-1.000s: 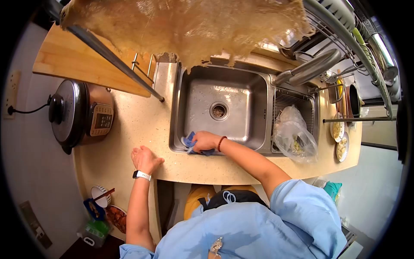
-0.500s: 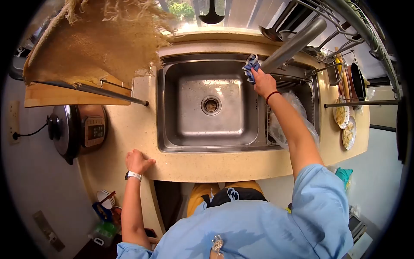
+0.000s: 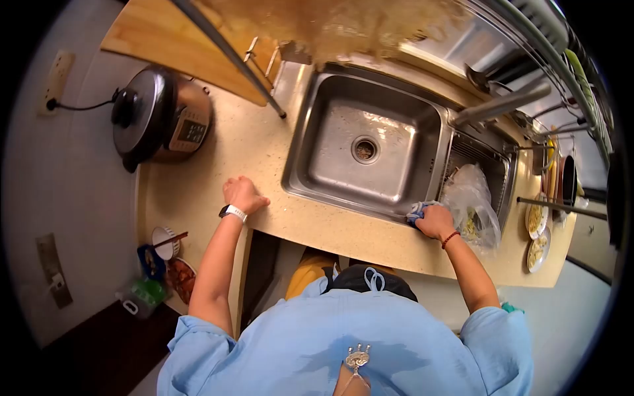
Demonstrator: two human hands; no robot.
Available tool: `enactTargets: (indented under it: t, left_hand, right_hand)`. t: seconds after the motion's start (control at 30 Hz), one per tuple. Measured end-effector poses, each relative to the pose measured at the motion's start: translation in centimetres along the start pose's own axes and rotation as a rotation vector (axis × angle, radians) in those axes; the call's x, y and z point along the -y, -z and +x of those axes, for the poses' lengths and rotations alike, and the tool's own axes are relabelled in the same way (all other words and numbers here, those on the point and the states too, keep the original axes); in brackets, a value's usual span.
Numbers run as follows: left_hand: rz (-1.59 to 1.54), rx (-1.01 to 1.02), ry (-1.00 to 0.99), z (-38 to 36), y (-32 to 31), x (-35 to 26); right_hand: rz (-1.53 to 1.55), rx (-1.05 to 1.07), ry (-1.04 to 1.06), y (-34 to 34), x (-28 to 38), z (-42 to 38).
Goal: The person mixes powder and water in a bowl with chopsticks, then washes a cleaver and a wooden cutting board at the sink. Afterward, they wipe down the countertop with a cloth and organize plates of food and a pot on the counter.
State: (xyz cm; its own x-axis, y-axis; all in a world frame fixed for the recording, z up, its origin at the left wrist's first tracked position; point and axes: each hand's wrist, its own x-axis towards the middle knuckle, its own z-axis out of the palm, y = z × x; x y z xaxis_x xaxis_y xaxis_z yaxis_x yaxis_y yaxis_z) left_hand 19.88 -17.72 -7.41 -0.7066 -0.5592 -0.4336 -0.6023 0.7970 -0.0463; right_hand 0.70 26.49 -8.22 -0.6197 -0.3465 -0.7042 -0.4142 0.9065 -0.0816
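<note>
My right hand holds a crumpled blue and white cloth against the front rim of the steel sink, near the divider between its two basins. A clear plastic bag with greenish scraps inside lies just right of that hand, over the small basin. My left hand, with a white-banded watch at the wrist, rests on the beige counter left of the sink. Its fingers are curled under and the thumb points right; nothing shows in it.
An electric cooker stands at the back left, under a wooden board. A metal rack post comes down beside the sink. The faucet reaches over the right side. Two plates of food sit far right, bowls lower left.
My right hand has brought the cloth from the sink's back edge by the faucet to its front rim. The view has turned and shifted. My left hand stays on the counter.
</note>
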Motion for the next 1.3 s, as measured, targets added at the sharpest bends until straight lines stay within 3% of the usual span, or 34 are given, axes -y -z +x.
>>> enactTargets:
  t: [0.13,0.27,0.33,0.43,0.5,0.63,0.7,0.77,0.87,1.07,1.13,1.17,1.23,1.3]
  left_hand:
    - [-0.053,-0.008,0.005,0.0,-0.8,0.7]
    - [-0.034,-0.119,0.056,-0.3,-2.1,1.1]
    - [-0.029,-0.17,0.006,-0.4,-2.4,1.1]
    - [-0.054,-0.098,-0.004,-0.3,-1.9,1.4]
    - [-0.1,-0.087,0.004,-0.5,-0.9,1.5]
    - [-0.111,-0.032,-0.038,-0.4,-1.0,2.3]
    - [-0.143,-0.029,-0.066,-0.4,-1.4,2.4]
    - [-0.123,-0.056,-0.049,-0.6,-1.6,2.6]
    - [-0.155,-0.159,-0.097,-0.8,-2.2,3.1]
    - [-0.181,-0.204,-0.103,-1.2,-2.9,3.8]
    - [-0.215,-0.227,-0.083,-2.1,-3.3,4.3]
    - [-0.262,-0.266,-0.061,-2.2,-4.4,4.3]
    - [-0.355,-0.348,-0.072,-2.9,-5.3,4.9]
    - [-0.377,-0.392,-0.067,-3.6,-6.0,5.4]
  right_hand:
    - [0.119,0.11,0.099,1.5,5.7,4.1]
    - [0.232,0.222,0.289,1.7,16.8,7.9]
    - [0.242,0.165,0.383,1.3,22.4,9.5]
    - [0.379,0.217,0.411,0.4,28.0,10.9]
    - [1.296,0.248,0.283,-3.3,28.8,12.6]
    - [1.478,0.027,0.457,-0.4,28.7,7.4]
    - [1.237,-0.067,0.664,2.1,30.3,8.2]
    - [0.535,-0.541,0.782,4.5,33.7,10.7]
    - [0.131,-0.717,0.716,5.1,38.4,12.9]
    - [0.106,-0.47,1.06,0.9,35.9,7.5]
    - [0.119,-0.364,0.929,0.7,32.5,5.6]
    - [0.055,-0.277,0.729,0.9,30.7,5.5]
    - [0.321,-0.324,0.688,-0.2,25.7,7.5]
    - [0.537,-0.341,0.635,1.3,25.5,6.9]
